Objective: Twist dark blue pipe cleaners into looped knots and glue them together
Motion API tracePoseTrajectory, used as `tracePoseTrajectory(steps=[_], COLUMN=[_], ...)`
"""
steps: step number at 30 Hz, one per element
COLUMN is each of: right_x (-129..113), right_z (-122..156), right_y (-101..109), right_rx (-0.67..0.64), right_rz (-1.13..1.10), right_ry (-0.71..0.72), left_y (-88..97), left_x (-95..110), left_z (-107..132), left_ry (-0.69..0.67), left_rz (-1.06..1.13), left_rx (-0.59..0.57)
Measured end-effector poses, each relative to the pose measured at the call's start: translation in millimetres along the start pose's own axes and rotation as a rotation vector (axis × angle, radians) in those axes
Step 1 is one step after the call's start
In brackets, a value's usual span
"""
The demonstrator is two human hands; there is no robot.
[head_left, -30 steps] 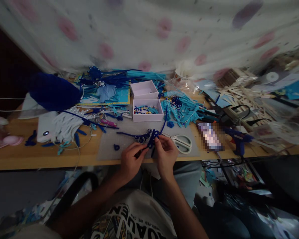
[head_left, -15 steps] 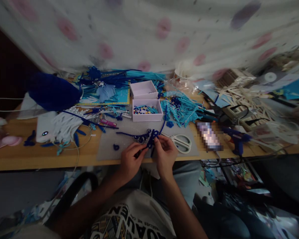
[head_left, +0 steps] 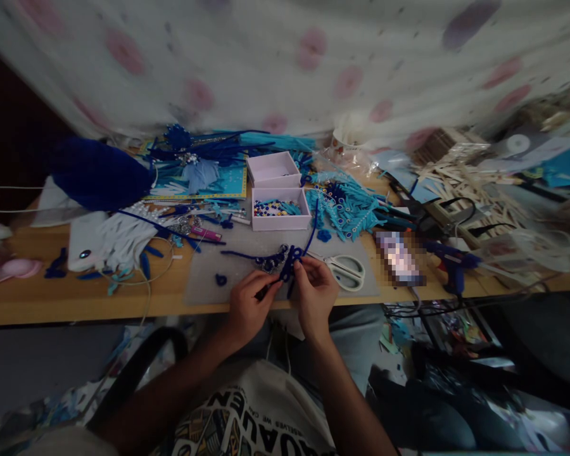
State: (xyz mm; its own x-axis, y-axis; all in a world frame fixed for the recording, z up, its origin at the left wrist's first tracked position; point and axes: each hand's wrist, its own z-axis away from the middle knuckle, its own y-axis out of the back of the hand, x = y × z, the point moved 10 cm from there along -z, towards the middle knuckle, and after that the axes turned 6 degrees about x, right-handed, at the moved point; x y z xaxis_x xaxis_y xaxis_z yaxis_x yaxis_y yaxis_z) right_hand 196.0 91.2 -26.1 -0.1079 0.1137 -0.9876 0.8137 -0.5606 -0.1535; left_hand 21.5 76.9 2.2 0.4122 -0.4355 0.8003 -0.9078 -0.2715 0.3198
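Between my two hands is a dark blue pipe-cleaner piece [head_left: 292, 261] with small loops, silvery beads on its left side and long stems reaching left and up to the right. My left hand [head_left: 253, 296] pinches its lower left edge. My right hand [head_left: 317, 291] grips its right side between thumb and fingers. The fingertips cover part of the piece. White-handled scissors [head_left: 349, 272] lie just right of my right hand, on the grey mat [head_left: 204, 288]. A small dark blue coil [head_left: 221, 279] rests on the mat to the left.
Beyond the mat stand an open white box of beads [head_left: 281, 221] and its lid [head_left: 273, 170]. Light blue pipe-cleaner pieces [head_left: 356, 212] are heaped to the right. Further right are a phone [head_left: 399, 258] and a blue glue gun [head_left: 453, 263]. White strips [head_left: 128, 234] lie left.
Both hands keep their grip on the blue piece, almost in the same place. The whole view has shifted very slightly.
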Motion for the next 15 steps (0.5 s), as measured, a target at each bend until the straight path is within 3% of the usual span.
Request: tracePoseTrajectory(steps=[15], right_x=[-0.2], right_z=[-0.4], right_y=[0.3], right_rx=[-0.010], right_rz=[0.008], right_ry=[0.000], left_y=[-0.7], left_x=[-0.1], left_z=[-0.6], left_ry=[0.004], left_rz=[0.008], left_rx=[-0.002])
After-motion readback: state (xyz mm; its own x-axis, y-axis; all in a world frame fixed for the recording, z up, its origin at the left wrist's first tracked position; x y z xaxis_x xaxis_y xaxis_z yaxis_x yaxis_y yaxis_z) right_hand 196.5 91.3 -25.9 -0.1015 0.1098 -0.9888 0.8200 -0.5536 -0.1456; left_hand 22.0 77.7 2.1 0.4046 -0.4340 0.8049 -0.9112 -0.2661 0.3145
